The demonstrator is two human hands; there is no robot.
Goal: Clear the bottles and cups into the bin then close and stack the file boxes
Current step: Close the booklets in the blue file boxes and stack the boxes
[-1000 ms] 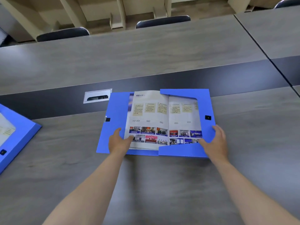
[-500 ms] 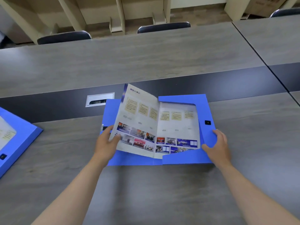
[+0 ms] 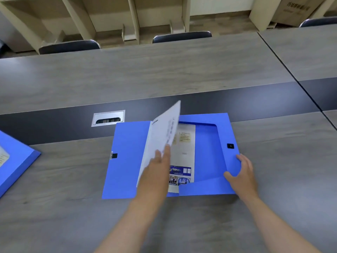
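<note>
Near edge, 6 o'clock: both your forearms ran in over the counter [image 3: 73,216], toward 12.

Left hand [image 3: 156,172]: released, fingers straight along the back of the booklet [image 3: 164,136] leaf, propping it near upright. Thumb hidden, so a pinch could not be ruled out.

Right hand [image 3: 242,176]: released, laid flat on the right flap [image 3: 229,128] of the file box [image 3: 127,161], thumb by the lower flap [image 3: 204,187].

File box: dead ahead of you, between the hands, open flat on the counter. Long axis ran 9 to 3. Loose cover at the 9 side, tray with the booklet at the 3 side.

Key relation: the raised leaf stood on the fold line, between cover and tray. Judged it had to drop toward 3 and lie flat before the cover could swing over. Clasp [image 3: 114,155] sat on the cover's 9 edge, snap button [image 3: 230,146] on the right flap. Your left hand was the nearer to the cover.

Room: bare counter showed round the box. Second file box [image 3: 16,161] lay well apart at 9, partly out of view. Cable port [image 3: 108,118] sat just beyond the cover at 11, flush, judged no obstacle.

Far side, 12: two chairs [image 3: 181,36] tucked against the counter.
</note>
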